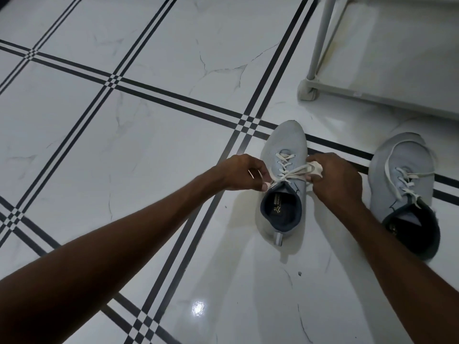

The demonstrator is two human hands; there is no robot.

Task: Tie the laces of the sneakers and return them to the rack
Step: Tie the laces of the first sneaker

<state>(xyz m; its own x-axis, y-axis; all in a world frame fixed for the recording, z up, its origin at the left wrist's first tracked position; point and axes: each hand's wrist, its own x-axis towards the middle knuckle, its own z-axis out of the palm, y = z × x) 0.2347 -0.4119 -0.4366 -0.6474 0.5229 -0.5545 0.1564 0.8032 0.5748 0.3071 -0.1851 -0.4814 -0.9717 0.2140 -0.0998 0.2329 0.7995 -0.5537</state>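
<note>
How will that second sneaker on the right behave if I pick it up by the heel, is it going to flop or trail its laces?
The right sneaker looks like soft knit, so its upper would probably sag a little while the sole keeps its shape. Its loose laces lie untied across the top, so they would likely dangle and swing. It seems light for its size, and on the glossy floor it may slide if nudged.

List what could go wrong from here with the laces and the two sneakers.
1. The left hand pinches its lace end only at the fingertips, so it may slip as the right hand pulls and the knot on the near sneaker stays slack.
2. The other sneaker has a loose lace trailing over its side; it could snag when carried to the rack.
</note>
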